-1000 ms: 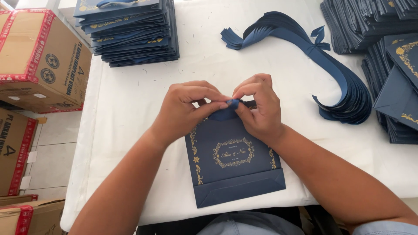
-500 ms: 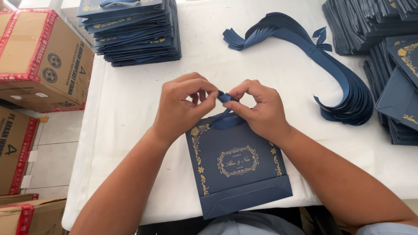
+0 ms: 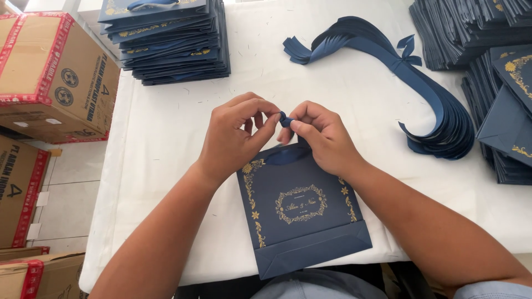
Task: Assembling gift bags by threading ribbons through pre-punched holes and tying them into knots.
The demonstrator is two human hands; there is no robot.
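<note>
Navy-blue ribbon end (image 3: 285, 118), pinched between the fingertips of the left hand (image 3: 235, 135) and the right hand (image 3: 321, 138), raised just above the top edge of a flat navy paper gift bag (image 3: 302, 213) with gold floral corners and a gold oval frame on its face. Both hands closed on that small knot of ribbon, thumbs and forefingers pressed together around it, other fingers curled. Bag lying flat near the table's front edge at 6 o'clock from the hands, bottom fold toward the wearer, a loop of ribbon showing at its mouth beneath the right palm. White tablecloth (image 3: 166, 166) covering the work surface, flecked with tiny scraps. At 11 o'clock, a tall stack of matching finished bags (image 3: 172, 47), ribbon handle on the topmost. At 2 o'clock, a thick curved bundle of loose navy ribbons (image 3: 438, 105), sweeping from the table's middle round toward the right side. At 3 o'clock and the upper right corner, further piles of flat navy bags (image 3: 507, 111), fanned and overlapping. At 9 o'clock, beyond the table edge, cardboard cartons (image 3: 52, 72) sealed with red tape, stacked on a tiled floor.
</note>
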